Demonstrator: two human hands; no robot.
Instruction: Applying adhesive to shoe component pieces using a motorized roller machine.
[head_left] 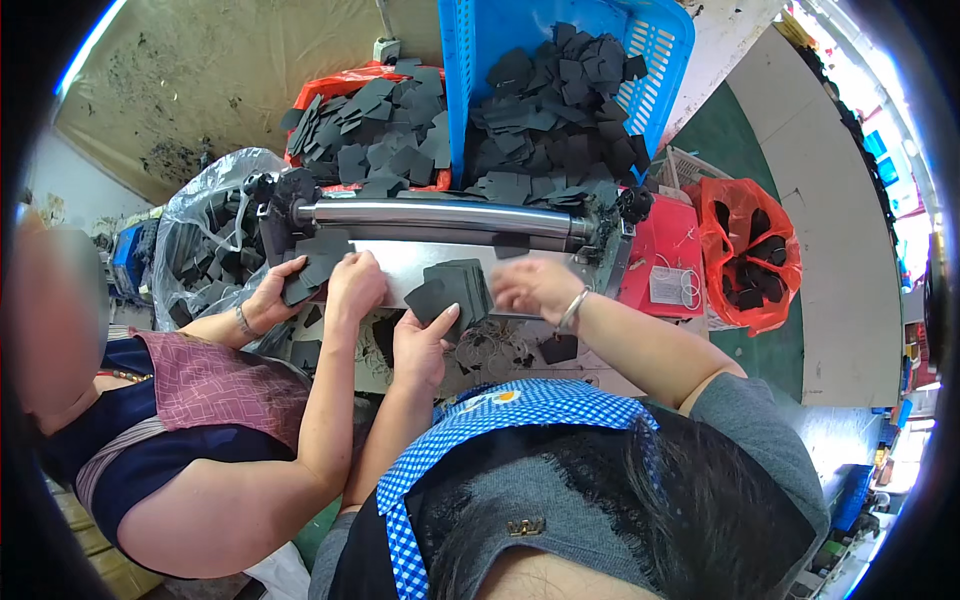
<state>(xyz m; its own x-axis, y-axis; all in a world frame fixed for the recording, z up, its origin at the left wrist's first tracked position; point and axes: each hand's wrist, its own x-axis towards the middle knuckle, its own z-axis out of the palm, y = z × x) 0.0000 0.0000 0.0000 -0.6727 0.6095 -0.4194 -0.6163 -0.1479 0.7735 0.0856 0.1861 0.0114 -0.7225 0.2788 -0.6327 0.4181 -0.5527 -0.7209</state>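
My left hand is closed around a stack of thin dark grey pieces, the thumb pressed on its near side. Just right of the stack is my right hand, a bracelet on its wrist; its fingers are blurred, so I cannot tell whether they hold anything. Beyond my right fingers, a single dark piece lies at the near side of the steel roller. Below the roller, a shiny metal plate extends behind the stack.
At my left, a co-worker's hands handle similar pieces. Behind the roller stand a blue crate and a red bag heaped with dark pieces. A clear bag is at left; another red bag is at right beside a red machine housing.
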